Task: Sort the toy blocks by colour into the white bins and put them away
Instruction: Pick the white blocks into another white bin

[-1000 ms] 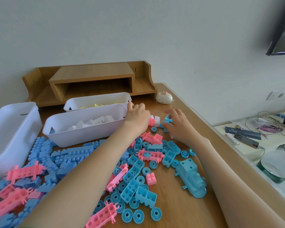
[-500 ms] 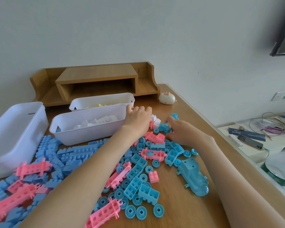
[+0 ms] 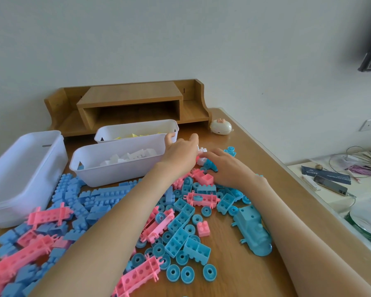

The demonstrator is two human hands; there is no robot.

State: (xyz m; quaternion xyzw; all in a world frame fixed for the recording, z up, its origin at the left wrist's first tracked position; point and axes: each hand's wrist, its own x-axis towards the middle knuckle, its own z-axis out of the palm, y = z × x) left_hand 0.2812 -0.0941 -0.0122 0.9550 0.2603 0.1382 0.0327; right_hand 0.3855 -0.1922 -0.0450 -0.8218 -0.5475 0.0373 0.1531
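Wooden desk (image 3: pixel 255 275) against a plain wall (image 3: pixel 180 39), blocks strewn over most of it. Both hands work at the far edge of the pile. Left hand (image 3: pixel 180 156) lies back-up, thumb raised by the end of the bin of white blocks (image 3: pixel 116 174), fingers reaching onto a small white block (image 3: pixel 202 149); palm side hidden, so I cannot tell whether it grips. Right hand (image 3: pixel 229 168), just right of it, curls fingers and thumb round a teal piece (image 3: pixel 210 166) lying right against the white. Judgement: these look joined and need parting. Hold the teal firm and twist, not yank, so nothing flies. The white one then needs only a short lift left over the bin's end wall, beside my left thumb. Beyond that bin, a second bin (image 3: pixel 137 127) shows yellow. Far left of my left forearm stands a big bin (image 3: pixel 26 168), contents not visible. Nearer me than the hands: pink bars (image 3: pixel 201 199), blue bricks (image 3: pixel 103 196) left of my left forearm, teal wheels (image 3: pixel 187 274), a teal train (image 3: pixel 252 230) beside my right forearm. Both forearms hang over this lot, and a careless pull-back could sweep pieces along. Beyond the hands: a wooden shelf (image 3: pixel 133 97) and an egg-shaped trinket (image 3: pixel 221 126). Right of my right arm, past the desk edge, a lower surface (image 3: pixel 362 189) carries cables (image 3: pixel 356 159); loose wheels could roll off that side.
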